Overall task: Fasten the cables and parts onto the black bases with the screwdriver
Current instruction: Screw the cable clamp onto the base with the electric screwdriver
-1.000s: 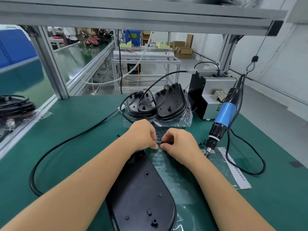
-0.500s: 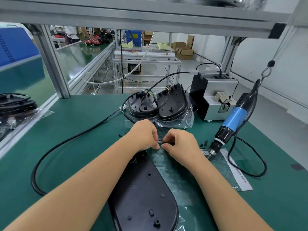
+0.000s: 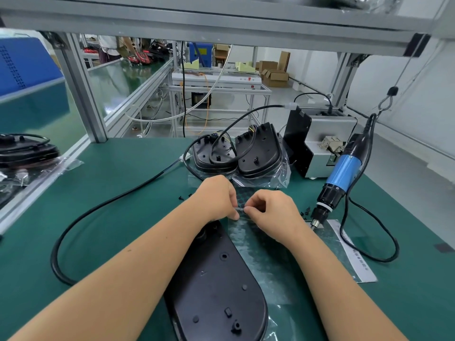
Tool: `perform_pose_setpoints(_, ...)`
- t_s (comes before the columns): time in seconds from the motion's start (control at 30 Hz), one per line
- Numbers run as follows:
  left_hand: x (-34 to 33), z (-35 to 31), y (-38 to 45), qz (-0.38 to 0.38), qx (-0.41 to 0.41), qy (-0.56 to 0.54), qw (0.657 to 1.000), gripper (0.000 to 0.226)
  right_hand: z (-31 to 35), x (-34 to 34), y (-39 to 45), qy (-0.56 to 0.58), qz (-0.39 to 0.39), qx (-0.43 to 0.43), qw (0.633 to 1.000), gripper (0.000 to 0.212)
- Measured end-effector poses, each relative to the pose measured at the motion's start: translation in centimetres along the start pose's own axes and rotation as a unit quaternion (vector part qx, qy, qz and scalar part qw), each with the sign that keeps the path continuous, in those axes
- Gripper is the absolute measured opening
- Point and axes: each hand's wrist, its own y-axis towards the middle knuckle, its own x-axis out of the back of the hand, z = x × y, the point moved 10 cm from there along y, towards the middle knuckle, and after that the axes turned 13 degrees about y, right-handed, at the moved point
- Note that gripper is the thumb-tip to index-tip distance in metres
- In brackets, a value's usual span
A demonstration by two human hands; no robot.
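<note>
A black base (image 3: 216,286) lies flat on the green table in front of me, half on a clear plastic bag (image 3: 270,257). Just beyond its far end my left hand (image 3: 216,196) and my right hand (image 3: 269,209) meet and together pinch a small pale part (image 3: 240,208) between their fingertips. A thick black cable (image 3: 103,207) loops across the table on the left. The blue electric screwdriver (image 3: 341,178) hangs on a cord at the right, its tip just above the table. Two more black bases (image 3: 236,153) with wires stand in bags at the back.
A grey screw-feeder box (image 3: 317,143) stands at the back right. Loose black screws (image 3: 306,212) lie near the screwdriver tip and left of my hands (image 3: 183,196). A printed sheet (image 3: 352,254) lies at the right. Bagged black parts (image 3: 22,153) sit on the left bench.
The hanging screwdriver swung right and back a little. Both hands stay together on the small part with only slight finger motion.
</note>
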Motion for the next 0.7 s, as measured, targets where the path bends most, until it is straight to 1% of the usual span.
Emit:
perform_pose_setpoints(0.1,0.0,0.0,0.0,0.005,0.0,0.005,1.0,0.019,-0.1,0.1,0.2,0.004,0.004,-0.007,1.0,0.011)
perform_pose_setpoints(0.2,0.1,-0.1,0.0,0.005,0.001,0.008,1.0,0.019,-0.1,0.0,0.4,0.006,0.011,-0.014,1.0,0.009)
perform_pose_setpoints(0.43,0.0,0.0,0.0,0.008,0.002,0.008,1.0,0.018,0.8,-0.5,-0.1,-0.019,0.025,0.018,0.999,0.012)
perform_pose_setpoints(0.5,0.0,0.0,-0.1,0.008,0.003,0.006,1.0,0.018,1.1,0.3,-0.3,0.024,0.013,0.016,1.0,0.013)
perform_pose_setpoints(0.57,0.1,-0.1,-0.4,0.012,-0.004,-0.001,1.0,0.025,1.3,1.1,-0.8,0.116,0.009,-0.005,0.993,0.016)
perform_pose_setpoints(0.6,0.3,-0.1,-0.7,0.016,-0.012,-0.012,1.0,0.033,1.4,1.0,-1.3,0.188,0.026,-0.027,0.981,0.018)
perform_pose_setpoints(0.63,0.6,0.1,-1.1,0.018,-0.019,-0.029,0.999,0.039,1.7,0.4,-2.0,0.261,0.055,-0.051,0.962,0.02)
perform_pose_setpoints(0.67,1.2,0.3,-1.6,0.012,-0.024,-0.046,0.999,0.045,2.0,-0.4,-2.9,0.312,0.086,-0.076,0.943,0.021)
perform_pose_setpoints(0.7,1.9,0.9,-2.1,-0.004,-0.024,-0.061,0.998,0.048,2.3,-1.2,-3.8,0.335,0.11,-0.096,0.931,0.021)
